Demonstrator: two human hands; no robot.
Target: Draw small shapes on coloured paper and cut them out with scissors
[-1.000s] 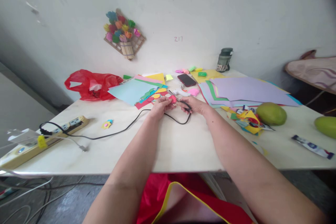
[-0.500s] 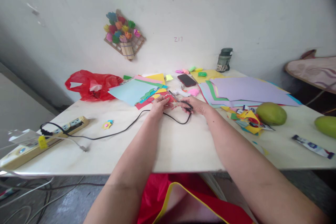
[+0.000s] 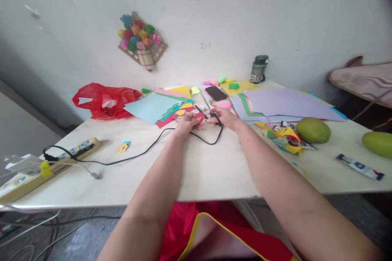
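Observation:
My right hand (image 3: 226,118) is closed around the dark handles of a pair of scissors (image 3: 204,100), whose blades stand apart and point away over the table. Close beside it, my left hand (image 3: 187,125) is pinched, thumb against fingers. What sits in that pinch is too small to make out. Just beyond the left hand lie red paper (image 3: 165,122) and small cut paper pieces (image 3: 180,112). A black cord (image 3: 143,153) runs under both hands. A white tool, partly hidden by the right hand, lies behind it near a pink lump (image 3: 224,105).
Coloured sheets (image 3: 153,107) lie at left, purple sheets (image 3: 275,104) at right. A phone (image 3: 216,93) is at the back. Paper scraps (image 3: 286,136), green mangoes (image 3: 314,130) and a tube (image 3: 359,166) are on the right. A power strip (image 3: 76,151) and red bag (image 3: 107,100) stand left.
The scissor blades have spread wide apart and tilted up from the earlier, narrower position. My right hand has turned slightly; my left hand stays pinched in nearly the same place.

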